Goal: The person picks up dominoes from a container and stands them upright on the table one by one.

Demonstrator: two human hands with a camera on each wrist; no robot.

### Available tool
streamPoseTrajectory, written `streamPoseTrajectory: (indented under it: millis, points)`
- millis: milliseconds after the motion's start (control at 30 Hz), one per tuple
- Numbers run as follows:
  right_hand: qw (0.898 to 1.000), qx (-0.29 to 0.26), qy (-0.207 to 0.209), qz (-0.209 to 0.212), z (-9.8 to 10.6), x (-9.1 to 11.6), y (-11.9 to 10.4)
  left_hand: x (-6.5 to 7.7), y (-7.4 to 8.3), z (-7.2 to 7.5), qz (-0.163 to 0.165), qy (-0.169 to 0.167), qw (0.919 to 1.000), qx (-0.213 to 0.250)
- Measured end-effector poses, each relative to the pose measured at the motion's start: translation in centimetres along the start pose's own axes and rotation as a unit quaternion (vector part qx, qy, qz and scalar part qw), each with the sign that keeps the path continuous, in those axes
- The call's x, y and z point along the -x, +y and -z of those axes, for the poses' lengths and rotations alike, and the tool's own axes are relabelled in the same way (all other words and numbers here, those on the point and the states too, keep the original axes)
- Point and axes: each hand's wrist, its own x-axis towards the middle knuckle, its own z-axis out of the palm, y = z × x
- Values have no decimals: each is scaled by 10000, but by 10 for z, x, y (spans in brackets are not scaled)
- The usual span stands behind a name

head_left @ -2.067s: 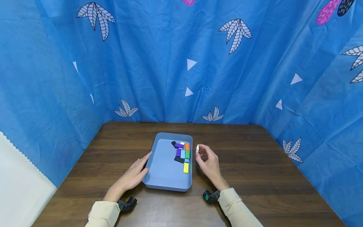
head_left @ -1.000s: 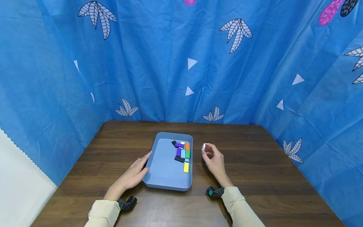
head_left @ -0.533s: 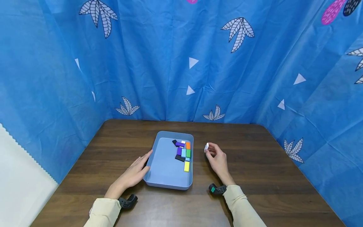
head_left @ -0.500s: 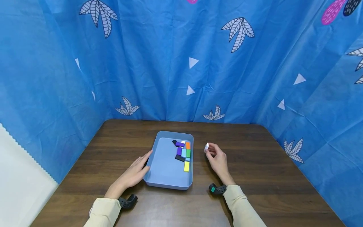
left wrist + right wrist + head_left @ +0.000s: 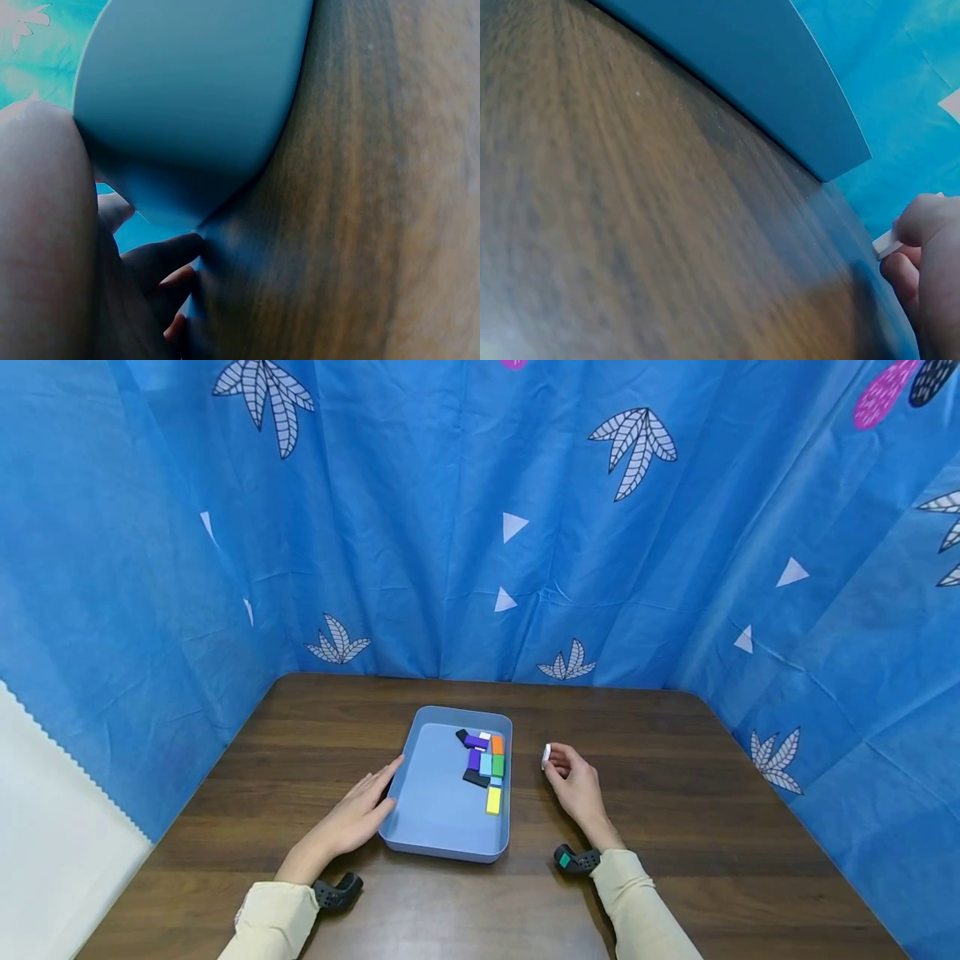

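Observation:
A blue-grey tray [image 5: 431,827] stands on the table, with several coloured blocks gathered along its right side, among them a yellow block [image 5: 492,801], a green block [image 5: 498,766] and an orange block [image 5: 497,745]. My left hand [image 5: 351,818] rests against the tray's left rim, fingers extended. To the right of the tray, my right hand [image 5: 576,789] pinches a small white block [image 5: 547,756] between thumb and fingers, held upright. The right wrist view also shows the white block [image 5: 886,244] in the fingertips, apart from the tray wall [image 5: 757,75].
The brown wooden table [image 5: 675,827] reaches back to a blue patterned curtain [image 5: 420,527], which encloses the back and sides. Black bands [image 5: 576,860] are worn on both wrists. A white surface [image 5: 52,843] lies at the far left.
My right hand has moved rightward, away from the tray, with the white block, then dipped slightly lower; the block now stands straighter. The left hand has stayed at the rim.

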Motion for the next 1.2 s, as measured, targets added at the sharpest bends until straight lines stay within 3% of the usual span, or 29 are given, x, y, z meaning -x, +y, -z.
streamPoseTrajectory:
  millis: [533, 900, 1200]
  points:
    - [9994, 173, -189, 217, 0, 1, 1, 2, 2, 0, 61, -14, 10000, -8]
    - [9991, 218, -364, -68, 1, 0, 0, 2, 3, 0, 82, -23, 10000, -18]
    - [9989, 241, -406, -67, 1, 1, 1, 2, 3, -1, 77, -26, 10000, -35]
